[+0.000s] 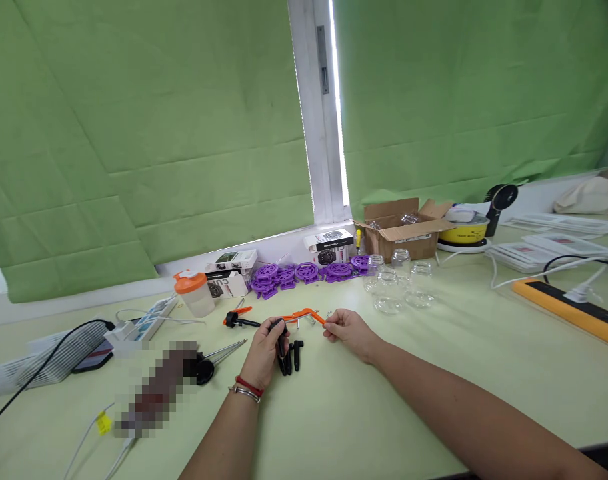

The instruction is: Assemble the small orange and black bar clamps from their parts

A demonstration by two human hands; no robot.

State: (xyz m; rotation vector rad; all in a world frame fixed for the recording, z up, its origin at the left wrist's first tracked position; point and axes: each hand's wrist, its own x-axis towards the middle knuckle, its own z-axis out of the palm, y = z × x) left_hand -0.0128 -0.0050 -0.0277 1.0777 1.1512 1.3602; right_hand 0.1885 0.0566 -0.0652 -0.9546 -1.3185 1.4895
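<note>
My left hand (260, 353) is closed around a dark, black piece (279, 329), partly hidden by the fingers. With thumb and fingertips, my right hand (351, 333) pinches the right end of a bent orange crank-like arm (304, 312). Small metal pins (299, 324) lie beside that arm. Several short black pegs with a side stub (297, 357) rest on the table just right of my left hand. Beyond that hand lies a black part with a rod (241, 321), next to another orange piece (241, 310).
Purple spoked parts (307, 273) line the back, before small printed boxes (329, 248). Clear jars (388, 297) stand right, near an open carton (401, 237). An orange-lidded shaker (194, 293), power strip (151, 320) and scissors-like tool (209, 363) are left; an orange-black strip (569, 310) lies right.
</note>
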